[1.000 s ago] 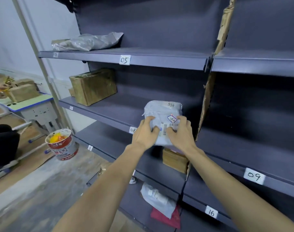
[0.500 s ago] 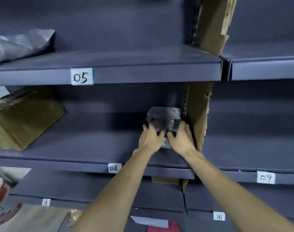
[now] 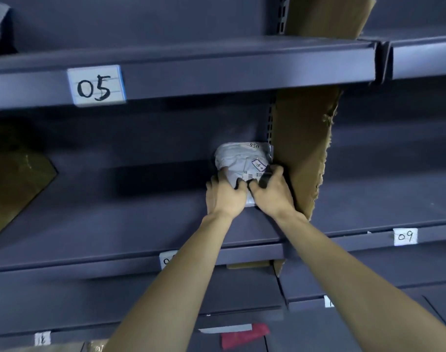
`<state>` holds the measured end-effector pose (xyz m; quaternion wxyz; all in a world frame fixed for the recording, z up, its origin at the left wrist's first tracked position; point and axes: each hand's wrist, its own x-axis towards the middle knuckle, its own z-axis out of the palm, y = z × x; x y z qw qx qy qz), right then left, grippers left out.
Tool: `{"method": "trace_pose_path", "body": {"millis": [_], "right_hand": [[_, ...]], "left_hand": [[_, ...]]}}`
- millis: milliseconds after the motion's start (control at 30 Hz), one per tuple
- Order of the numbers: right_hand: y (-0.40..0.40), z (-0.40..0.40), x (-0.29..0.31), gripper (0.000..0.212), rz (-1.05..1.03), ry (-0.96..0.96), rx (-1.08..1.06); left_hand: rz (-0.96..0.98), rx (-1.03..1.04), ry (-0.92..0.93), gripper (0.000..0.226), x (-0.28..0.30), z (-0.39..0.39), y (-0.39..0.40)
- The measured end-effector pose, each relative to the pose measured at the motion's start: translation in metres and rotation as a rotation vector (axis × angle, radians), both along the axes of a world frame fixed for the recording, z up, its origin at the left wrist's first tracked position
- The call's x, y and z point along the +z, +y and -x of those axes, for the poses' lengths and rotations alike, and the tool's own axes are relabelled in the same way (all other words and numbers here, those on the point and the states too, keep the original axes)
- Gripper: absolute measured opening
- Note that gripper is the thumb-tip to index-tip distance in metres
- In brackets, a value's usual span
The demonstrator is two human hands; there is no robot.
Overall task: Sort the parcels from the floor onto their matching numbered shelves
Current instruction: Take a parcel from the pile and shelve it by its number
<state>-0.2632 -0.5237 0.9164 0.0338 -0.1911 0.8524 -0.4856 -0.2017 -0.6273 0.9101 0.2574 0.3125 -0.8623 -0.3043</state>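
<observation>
A grey plastic-wrapped parcel (image 3: 242, 161) with a barcode label and a handwritten tag sits deep at the right end of the grey shelf (image 3: 140, 224) whose front label is partly covered by my forearm. My left hand (image 3: 224, 194) grips its lower left side. My right hand (image 3: 270, 191) grips its lower right edge, fingers curled over the label. The parcel rests against a brown cardboard divider (image 3: 303, 148).
The shelf above bears the label 05 (image 3: 97, 86). The bay to the right is labelled 09 (image 3: 405, 236). A brown cardboard box (image 3: 11, 179) stands at the left of the same shelf. A red packet (image 3: 244, 337) and a grey packet lie on a lower shelf.
The parcel has gone from in front of the shelf edge to deep inside the shelf, against the cardboard divider. My view has closed in on the shelving, and both hands stay on the parcel.
</observation>
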Motion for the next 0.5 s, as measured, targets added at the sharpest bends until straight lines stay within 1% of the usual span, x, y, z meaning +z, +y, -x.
{"method": "trace_pose_path", "body": {"millis": [67,133,200,233,300,400,500], "right_hand": [[-0.001,-0.005,0.001,0.050,-0.066,0.082,-0.023],[-0.002,-0.011,0.003,0.043,-0.159,0.224,-0.037],[0.000,-0.015,0.006,0.041,-0.273,0.343,-0.029],[0.001,-0.017,0.008,0.040,-0.322,0.372,-0.015],[0.006,-0.021,0.010,0.041,-0.346,0.343,0.014],[0.018,-0.033,0.012,0.048,-0.276,0.218,0.038],[0.030,-0.048,0.009,0.050,-0.225,0.219,0.035]], "left_hand": [[0.139,0.051,0.045,0.051,0.001,-0.004,0.006],[0.286,0.051,0.061,0.046,0.000,-0.006,0.010],[0.367,0.041,0.032,0.039,0.003,-0.007,0.009],[0.391,0.038,0.029,0.038,0.003,-0.008,0.009],[0.353,0.008,0.028,0.038,0.004,-0.011,0.012],[0.309,-0.042,-0.104,0.043,0.001,-0.020,0.012],[0.279,-0.063,-0.145,0.050,0.003,-0.038,0.017]]}}
